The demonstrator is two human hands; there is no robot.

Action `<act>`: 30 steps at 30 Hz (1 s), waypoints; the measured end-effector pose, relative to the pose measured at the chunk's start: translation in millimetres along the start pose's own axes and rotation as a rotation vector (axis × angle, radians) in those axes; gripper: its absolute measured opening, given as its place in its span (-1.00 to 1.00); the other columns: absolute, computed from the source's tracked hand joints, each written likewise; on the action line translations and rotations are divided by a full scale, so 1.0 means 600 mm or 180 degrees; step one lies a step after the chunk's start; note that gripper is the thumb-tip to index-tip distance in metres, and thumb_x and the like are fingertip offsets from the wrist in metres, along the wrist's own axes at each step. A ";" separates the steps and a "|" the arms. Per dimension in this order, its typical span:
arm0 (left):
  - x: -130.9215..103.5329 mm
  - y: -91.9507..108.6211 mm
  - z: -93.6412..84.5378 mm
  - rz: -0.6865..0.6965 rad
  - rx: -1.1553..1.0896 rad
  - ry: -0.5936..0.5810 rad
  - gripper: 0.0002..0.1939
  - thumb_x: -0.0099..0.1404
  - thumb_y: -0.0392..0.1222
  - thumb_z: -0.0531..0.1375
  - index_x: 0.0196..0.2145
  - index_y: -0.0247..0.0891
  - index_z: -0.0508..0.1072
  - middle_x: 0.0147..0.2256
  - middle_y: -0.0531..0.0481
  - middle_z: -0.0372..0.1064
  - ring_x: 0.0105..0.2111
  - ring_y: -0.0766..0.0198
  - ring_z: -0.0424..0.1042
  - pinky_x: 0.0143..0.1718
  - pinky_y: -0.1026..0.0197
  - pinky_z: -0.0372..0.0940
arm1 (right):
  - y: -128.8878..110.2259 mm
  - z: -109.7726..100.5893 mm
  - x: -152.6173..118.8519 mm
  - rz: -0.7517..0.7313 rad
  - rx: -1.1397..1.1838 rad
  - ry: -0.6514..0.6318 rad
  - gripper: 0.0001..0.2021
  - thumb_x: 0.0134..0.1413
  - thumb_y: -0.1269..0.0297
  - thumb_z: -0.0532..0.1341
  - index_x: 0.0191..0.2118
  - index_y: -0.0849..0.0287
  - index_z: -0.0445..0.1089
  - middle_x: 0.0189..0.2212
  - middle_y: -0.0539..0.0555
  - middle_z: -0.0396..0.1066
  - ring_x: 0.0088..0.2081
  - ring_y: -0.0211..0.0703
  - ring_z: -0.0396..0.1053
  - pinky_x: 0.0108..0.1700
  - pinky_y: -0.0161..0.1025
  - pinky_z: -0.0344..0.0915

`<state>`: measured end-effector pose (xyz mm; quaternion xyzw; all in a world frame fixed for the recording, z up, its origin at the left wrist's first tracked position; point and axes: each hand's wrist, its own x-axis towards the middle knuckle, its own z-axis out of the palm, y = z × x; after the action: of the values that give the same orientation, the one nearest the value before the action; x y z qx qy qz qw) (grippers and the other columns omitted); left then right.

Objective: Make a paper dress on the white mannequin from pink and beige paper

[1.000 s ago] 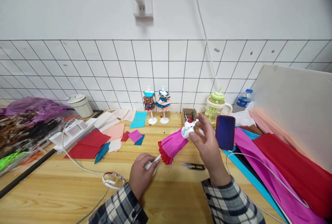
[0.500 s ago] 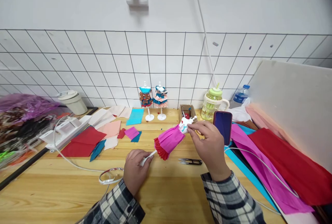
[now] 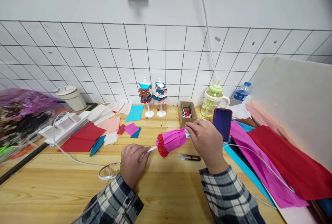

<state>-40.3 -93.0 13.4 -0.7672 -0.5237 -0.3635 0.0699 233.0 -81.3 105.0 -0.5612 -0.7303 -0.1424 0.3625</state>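
Observation:
A miniature dress form wears a pink skirt (image 3: 173,140) with a pleated red hem (image 3: 162,146), and is tilted nearly sideways above the table. My left hand (image 3: 133,162) pinches the white stand at its lower end. Closed around the form's white upper body, my right hand (image 3: 206,144) hides most of the bodice. Below the skirt lie black-handled thread snips (image 3: 190,157), touched by neither hand. Two more small dress forms stand upright by the wall, one in a blue and brown outfit (image 3: 145,94), the other in a blue and peach ruffled one (image 3: 160,96).
Cut fabric pieces (image 3: 81,137) and a white power strip (image 3: 70,127) lie at left. A small cardboard box (image 3: 183,123), a green-lidded cup (image 3: 214,101) and an upright phone (image 3: 222,124) stand behind my right hand. Folded fabrics (image 3: 290,161) cover the right side. Cables cross the table.
The dress form has turned closer to level. My right hand has shifted to wrap over the bodice, which showed before. The camera view has tilted slightly.

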 end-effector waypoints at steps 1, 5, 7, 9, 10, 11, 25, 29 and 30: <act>0.000 0.001 0.000 -0.0018 -0.0006 0.0020 -0.80 0.30 -0.07 0.18 -0.32 -0.14 0.60 -0.40 -0.04 0.50 -0.31 0.15 0.37 -0.20 0.09 0.14 | 0.001 0.001 0.000 -0.0019 -0.0065 -0.0043 -0.82 0.26 0.22 0.16 -0.22 0.08 0.53 -0.36 0.06 0.47 -0.25 -0.08 0.35 -0.25 -0.17 0.19; 0.001 -0.001 0.002 -0.0129 -0.0083 0.0010 -0.78 0.30 -0.05 0.17 -0.33 -0.14 0.60 -0.39 -0.05 0.50 -0.30 0.15 0.38 -0.19 0.09 0.16 | 0.013 0.005 0.003 -0.0102 -0.0168 -0.0224 -0.80 0.28 0.21 0.13 -0.31 0.09 0.47 -0.37 0.06 0.43 -0.25 -0.09 0.32 -0.25 -0.17 0.18; 0.001 -0.003 0.003 -0.0165 -0.0140 -0.0010 -0.77 0.31 -0.05 0.17 -0.34 -0.15 0.60 -0.39 -0.05 0.50 -0.30 0.15 0.38 -0.19 0.09 0.16 | 0.024 0.011 0.005 -0.0240 -0.0196 -0.0351 -0.81 0.28 0.21 0.13 -0.31 0.11 0.44 -0.36 0.07 0.41 -0.25 -0.08 0.30 -0.25 -0.17 0.18; 0.001 -0.004 0.005 -0.0205 -0.0205 -0.0086 -0.77 0.31 -0.04 0.17 -0.34 -0.15 0.60 -0.39 -0.04 0.50 -0.30 0.15 0.38 -0.20 0.10 0.17 | 0.037 0.017 0.004 -0.0332 -0.0195 -0.0437 -0.81 0.29 0.22 0.11 -0.31 0.13 0.41 -0.35 0.09 0.40 -0.27 -0.08 0.29 -0.26 -0.17 0.18; 0.001 -0.005 0.006 -0.0227 -0.0234 -0.0139 -0.76 0.31 -0.04 0.17 -0.34 -0.15 0.60 -0.39 -0.04 0.50 -0.30 0.15 0.38 -0.20 0.10 0.17 | 0.043 0.019 0.002 -0.0325 -0.0167 -0.0448 -0.81 0.29 0.22 0.10 -0.31 0.13 0.39 -0.35 0.09 0.40 -0.28 -0.08 0.29 -0.27 -0.18 0.18; 0.001 -0.006 0.007 -0.0253 -0.0255 -0.0196 -0.76 0.31 -0.04 0.16 -0.34 -0.15 0.60 -0.39 -0.04 0.50 -0.30 0.15 0.39 -0.20 0.10 0.17 | 0.048 0.019 0.000 -0.0282 -0.0103 -0.0432 -0.81 0.30 0.23 0.09 -0.30 0.14 0.39 -0.35 0.09 0.40 -0.30 -0.09 0.30 -0.28 -0.18 0.18; -0.002 -0.023 0.039 -0.0549 -0.1107 -0.0502 -0.74 0.35 -0.06 0.13 -0.34 -0.19 0.57 -0.40 -0.04 0.52 -0.35 0.22 0.47 -0.29 0.20 0.29 | 0.118 0.102 0.099 0.1029 0.0995 0.1049 -0.70 0.18 0.32 0.08 -0.12 0.23 0.52 -0.17 0.23 0.53 -0.14 -0.04 0.44 0.00 -0.03 0.31; -0.001 -0.017 0.030 -0.0479 -0.1235 -0.0456 -0.72 0.37 -0.08 0.10 -0.37 -0.19 0.54 -0.42 -0.04 0.50 -0.36 0.23 0.46 -0.29 0.22 0.30 | 0.139 0.152 0.127 0.1004 0.1059 0.0364 -0.69 0.08 0.28 0.16 -0.10 0.27 0.52 -0.06 0.31 0.49 0.01 0.06 0.38 0.14 0.14 0.18; 0.000 -0.015 0.027 -0.0466 -0.1256 -0.0474 -0.71 0.38 -0.08 0.08 -0.38 -0.19 0.53 -0.43 -0.04 0.48 -0.37 0.23 0.45 -0.29 0.22 0.30 | 0.133 0.156 0.124 0.1065 0.1116 0.0371 -0.69 0.09 0.23 0.17 -0.12 0.26 0.52 -0.08 0.30 0.50 -0.01 0.07 0.39 0.14 0.15 0.18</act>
<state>-40.0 -81.0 -0.9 -0.7507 -0.5005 -0.4055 -0.1471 263.7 55.9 75.0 -0.5937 -0.6186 0.0164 0.5144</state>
